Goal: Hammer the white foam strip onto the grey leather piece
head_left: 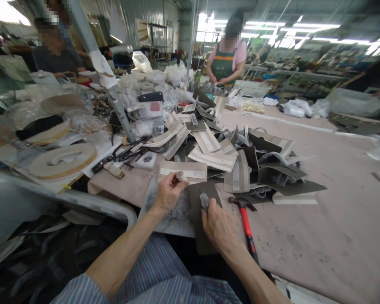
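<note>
My left hand is closed, thumb and fingers pinching a small whitish roll-like piece. Just behind it lies a beige panel with a white strip and small metal fittings. My right hand grips a dark grey-green panel near its right edge, by a tuft of translucent plastic wrap. That panel overhangs the table's front edge. Beneath my left hand is a grey board strewn with small bits. A claw hammer with a red and black handle rests right of my right hand.
Similar panels are heaped ahead and to the right. Tools, a tape roll and plastic bags crowd the left. A metal post rises there. Across the table stands a co-worker in a green apron.
</note>
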The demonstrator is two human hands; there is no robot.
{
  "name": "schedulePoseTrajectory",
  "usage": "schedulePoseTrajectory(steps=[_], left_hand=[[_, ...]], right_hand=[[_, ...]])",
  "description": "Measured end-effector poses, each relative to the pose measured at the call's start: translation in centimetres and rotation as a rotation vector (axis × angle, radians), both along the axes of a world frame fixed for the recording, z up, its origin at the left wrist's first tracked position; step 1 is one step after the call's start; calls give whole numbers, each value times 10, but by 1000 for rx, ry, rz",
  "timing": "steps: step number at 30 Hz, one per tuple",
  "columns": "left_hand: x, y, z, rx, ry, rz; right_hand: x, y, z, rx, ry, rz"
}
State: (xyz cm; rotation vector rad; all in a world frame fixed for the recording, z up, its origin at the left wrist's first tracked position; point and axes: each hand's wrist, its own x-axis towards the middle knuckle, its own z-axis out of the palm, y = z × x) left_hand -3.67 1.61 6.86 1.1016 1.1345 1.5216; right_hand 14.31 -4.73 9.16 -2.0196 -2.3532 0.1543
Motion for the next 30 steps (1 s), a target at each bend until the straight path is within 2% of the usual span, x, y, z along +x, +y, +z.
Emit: schedulePoseTrajectory(steps=[4,7,9,13,16,19,21,25,30], left_hand=[[18,2,-36,-116,-5,-213],[25,5,-61,-152,-5,-263],[25,6,-68,-151,23,-283],[19,6,-66,-156,35,-352],[19,4,-66,-166,60,-371],[21,3,-70,-170,86,-381],[22,2,-72,-165,114,-390],[23,1,-71,-148,224,-386],[23,0,-70,-125,358,-350]], right_hand=[[-10,-15,-24,-171,296,-147],[-24,-29,-35,-247,433,-201],[-31,-35,-37,-285,477,-214],[-23,-38,-38,-272,612,-204],[9,-38,-45,-145,643,-250],[56,-39,-58,59,440,-382],[88,-42,-68,120,232,-432],[128,-50,-88,39,-23,-454],[139,-49,-96,-83,-13,-481]])
